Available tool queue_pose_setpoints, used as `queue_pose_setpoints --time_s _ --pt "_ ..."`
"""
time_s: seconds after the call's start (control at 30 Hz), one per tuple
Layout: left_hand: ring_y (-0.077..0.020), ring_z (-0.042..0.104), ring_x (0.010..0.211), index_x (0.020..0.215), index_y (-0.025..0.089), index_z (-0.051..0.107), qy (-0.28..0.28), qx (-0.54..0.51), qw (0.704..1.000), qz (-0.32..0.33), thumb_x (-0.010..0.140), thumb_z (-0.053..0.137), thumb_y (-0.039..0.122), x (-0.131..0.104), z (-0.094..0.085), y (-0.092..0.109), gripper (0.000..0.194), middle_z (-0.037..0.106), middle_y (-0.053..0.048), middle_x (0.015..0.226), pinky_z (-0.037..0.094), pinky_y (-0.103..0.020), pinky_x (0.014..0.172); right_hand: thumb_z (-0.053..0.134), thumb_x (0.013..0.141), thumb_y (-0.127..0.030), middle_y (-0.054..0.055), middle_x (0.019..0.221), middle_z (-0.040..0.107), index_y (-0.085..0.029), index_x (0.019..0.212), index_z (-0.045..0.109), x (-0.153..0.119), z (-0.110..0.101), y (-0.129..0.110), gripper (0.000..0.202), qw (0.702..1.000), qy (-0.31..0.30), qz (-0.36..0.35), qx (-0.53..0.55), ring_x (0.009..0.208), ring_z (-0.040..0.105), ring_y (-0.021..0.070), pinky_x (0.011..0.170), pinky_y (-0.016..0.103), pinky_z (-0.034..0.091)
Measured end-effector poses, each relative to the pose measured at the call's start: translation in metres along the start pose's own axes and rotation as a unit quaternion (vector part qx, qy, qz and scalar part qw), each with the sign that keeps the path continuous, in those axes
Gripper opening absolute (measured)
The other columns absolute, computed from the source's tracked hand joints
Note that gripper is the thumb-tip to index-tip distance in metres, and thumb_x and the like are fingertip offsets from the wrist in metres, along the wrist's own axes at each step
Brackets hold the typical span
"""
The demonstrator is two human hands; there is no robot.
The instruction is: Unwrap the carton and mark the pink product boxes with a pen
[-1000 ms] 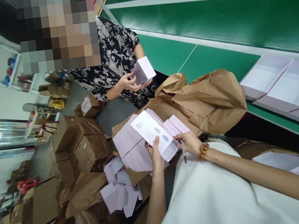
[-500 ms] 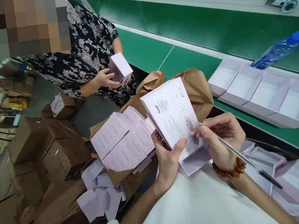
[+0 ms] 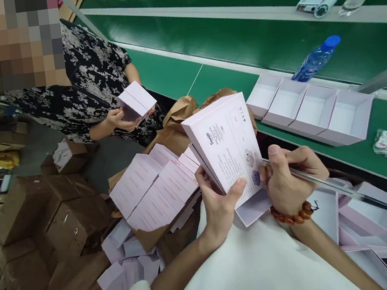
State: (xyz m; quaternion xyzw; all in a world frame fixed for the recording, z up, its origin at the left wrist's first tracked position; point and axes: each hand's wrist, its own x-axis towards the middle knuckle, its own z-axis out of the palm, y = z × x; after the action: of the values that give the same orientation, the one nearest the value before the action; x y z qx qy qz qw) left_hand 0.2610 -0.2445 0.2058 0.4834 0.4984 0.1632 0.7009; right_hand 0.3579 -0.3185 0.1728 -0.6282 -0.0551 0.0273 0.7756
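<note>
Pink box [image 3: 227, 148] held up over the lap, printed face tilted toward the wearer, prob. so it reads easily. Left hand [image 3: 218, 203] grips its lower edge w/ thumb on the face, steadying it. Right hand [image 3: 289, 178] is closed round a pen [image 3: 328, 185], tip at the box's printed icons. Flat boxes [image 3: 156, 187] stacked on brown paper to the left; co-worker [image 3: 101, 81] beyond holds another.

Pale pink box [image 3: 226, 143]: smooth matt printed card. Pen [image 3: 325, 184]: glossy, thin, metal-looking. Wrapping [image 3: 176, 119]: crumpled brown kraft paper, rough. Bracelet [image 3: 292, 215]: polished wooden-looking beads. Bottle [image 3: 315, 59]: clear glossy plastic. Table [image 3: 272, 41]: green, smooth, slight sheen. Cartons [image 3: 67, 212]: matt corrugated cardboard.
</note>
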Motion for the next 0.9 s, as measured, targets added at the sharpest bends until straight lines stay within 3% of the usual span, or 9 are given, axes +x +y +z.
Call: queue_pose_setpoints --time_s 0.17,0.9 --pt "-0.0195 0.076 0.125 0.136 0.028 0.046 -0.001 0.006 1.000 0.012 0.066 0.103 0.052 -0.0033 0.0013 -0.0013 0.094 0.078 -0.009 0.138 0.064 -0.035 0.110 0.077 0.105 -0.022 -0.006 0.054 0.052 -0.021 0.071 0.038 -0.0002 -0.0043 0.0019 0.052 0.999 -0.012 -0.037 -0.005 0.042 0.048 0.0084 0.042 0.027 0.035" --pt "-0.0202 0.075 0.125 0.135 0.029 0.046 -0.015 0.020 1.000 0.018 0.064 0.104 0.051 -0.0057 0.0021 -0.0062 0.094 0.075 -0.007 0.135 0.063 -0.039 0.116 0.071 0.105 -0.011 -0.009 0.052 0.048 -0.020 0.073 0.037 -0.0004 -0.0041 0.0081 0.047 0.997 0.007 -0.082 0.006 0.039 0.048 0.0069 0.041 0.023 0.032"
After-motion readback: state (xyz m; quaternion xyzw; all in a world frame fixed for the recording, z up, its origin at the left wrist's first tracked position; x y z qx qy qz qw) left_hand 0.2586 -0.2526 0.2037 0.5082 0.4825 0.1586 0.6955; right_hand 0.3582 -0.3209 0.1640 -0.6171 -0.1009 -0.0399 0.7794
